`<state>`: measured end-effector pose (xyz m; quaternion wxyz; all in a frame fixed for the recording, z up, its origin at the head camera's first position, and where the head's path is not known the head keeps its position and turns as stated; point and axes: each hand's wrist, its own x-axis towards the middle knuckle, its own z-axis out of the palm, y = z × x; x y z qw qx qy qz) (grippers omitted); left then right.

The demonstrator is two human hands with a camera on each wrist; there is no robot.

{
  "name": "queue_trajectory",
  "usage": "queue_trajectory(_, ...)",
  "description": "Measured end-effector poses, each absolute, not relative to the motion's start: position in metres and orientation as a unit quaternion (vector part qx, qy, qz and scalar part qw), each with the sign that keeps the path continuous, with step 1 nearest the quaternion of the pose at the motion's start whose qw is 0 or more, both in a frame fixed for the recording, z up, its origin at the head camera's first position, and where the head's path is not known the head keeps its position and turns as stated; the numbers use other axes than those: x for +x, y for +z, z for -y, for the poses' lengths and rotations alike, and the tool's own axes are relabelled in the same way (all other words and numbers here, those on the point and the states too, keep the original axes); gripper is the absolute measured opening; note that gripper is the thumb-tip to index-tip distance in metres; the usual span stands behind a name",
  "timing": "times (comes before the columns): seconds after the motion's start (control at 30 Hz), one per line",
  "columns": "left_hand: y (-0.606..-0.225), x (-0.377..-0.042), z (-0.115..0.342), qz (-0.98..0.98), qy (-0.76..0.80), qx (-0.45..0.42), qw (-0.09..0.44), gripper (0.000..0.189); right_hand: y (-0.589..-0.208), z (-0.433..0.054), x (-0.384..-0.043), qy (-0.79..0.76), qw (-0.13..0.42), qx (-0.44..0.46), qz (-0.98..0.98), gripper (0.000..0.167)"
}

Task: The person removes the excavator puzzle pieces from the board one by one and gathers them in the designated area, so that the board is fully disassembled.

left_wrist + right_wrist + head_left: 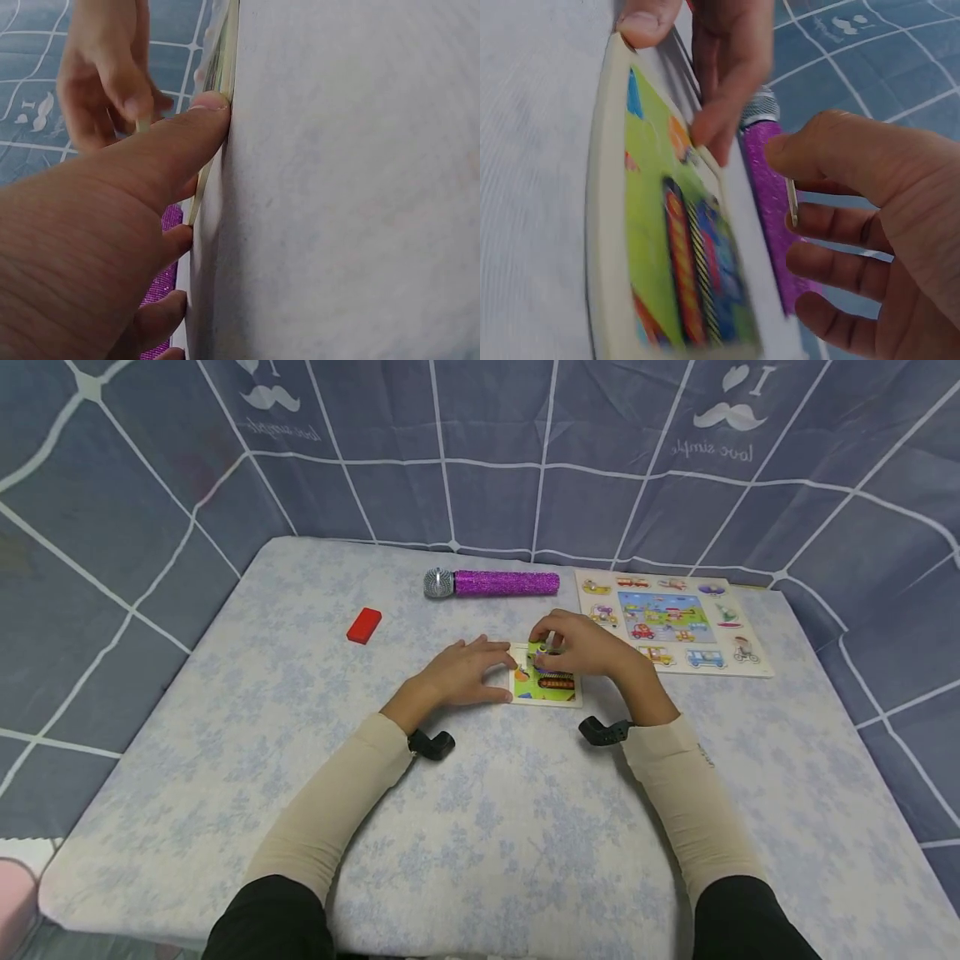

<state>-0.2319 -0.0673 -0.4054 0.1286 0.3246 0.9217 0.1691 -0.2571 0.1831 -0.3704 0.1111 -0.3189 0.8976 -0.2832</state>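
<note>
A small jigsaw puzzle board [546, 692] with a pale frame and a green picture lies on the table. The left hand [471, 672] rests at its left side, fingers spread. In the right wrist view its thumb [641, 28] touches a corner of the frame, and another finger reaches the picture. Over the board's far part, the right hand [581, 646] pinches a thin puzzle piece [793, 202] between thumb and forefinger. That piece is seen edge-on in the right wrist view, so its picture is hidden there. Dark, long shapes mark the board's picture.
Beyond the hands lies a purple glitter microphone [506, 582]. A larger puzzle board [750, 664] with vehicle pictures is at the back right. A red block [364, 626] lies left of the hands. Grid-patterned cloth [495, 502] hangs behind the table [480, 843].
</note>
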Motion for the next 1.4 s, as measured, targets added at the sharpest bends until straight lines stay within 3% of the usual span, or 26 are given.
queue_trajectory(0.47,-0.41,-0.234,0.068,-0.924,0.165,0.321,0.124,0.054,-0.391,-0.287,-0.208,-0.295,0.092,-0.25,-0.918,0.034)
queue_trajectory(1.0,-0.41,-0.232,0.067,-0.923,0.17,0.321,0.126,0.054,-0.404,-0.297,-0.202,-0.31,0.059,-0.268,-0.911,0.034)
queue_trajectory(1.4,-0.407,-0.231,0.068,-0.922,0.175,0.32,0.129,0.054,-0.403,-0.302,-0.202,-0.275,0.046,-0.276,-0.92,0.024)
